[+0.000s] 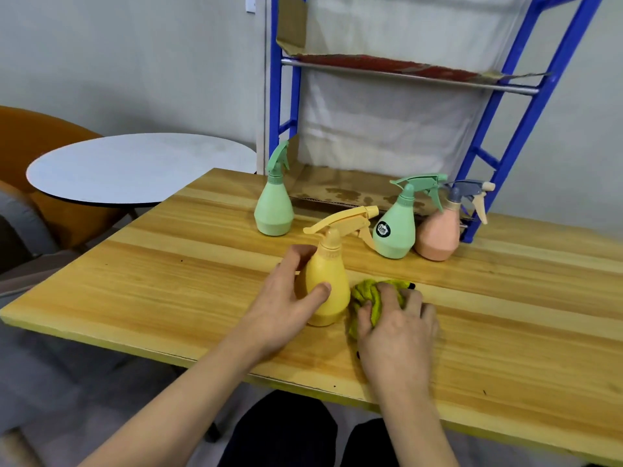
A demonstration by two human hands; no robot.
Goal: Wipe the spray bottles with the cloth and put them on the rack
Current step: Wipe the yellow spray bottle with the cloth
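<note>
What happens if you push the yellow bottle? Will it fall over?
Probably not easily: the yellow bottle is wide at the bottom and narrow on top, so it likely slides on the smooth table. Its long trigger may make it wobble. The left hand holds it, too.

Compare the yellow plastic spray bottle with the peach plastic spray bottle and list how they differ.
The yellow plastic spray bottle has a matching yellow trigger head; the peach plastic spray bottle has a grey-blue head with a cream trigger. The yellow one stands near the table's front, gripped by the left hand; the peach one stands untouched at the back, by the blue metal rack. Both are upright, pear-shaped, nozzles pointing right.
</note>
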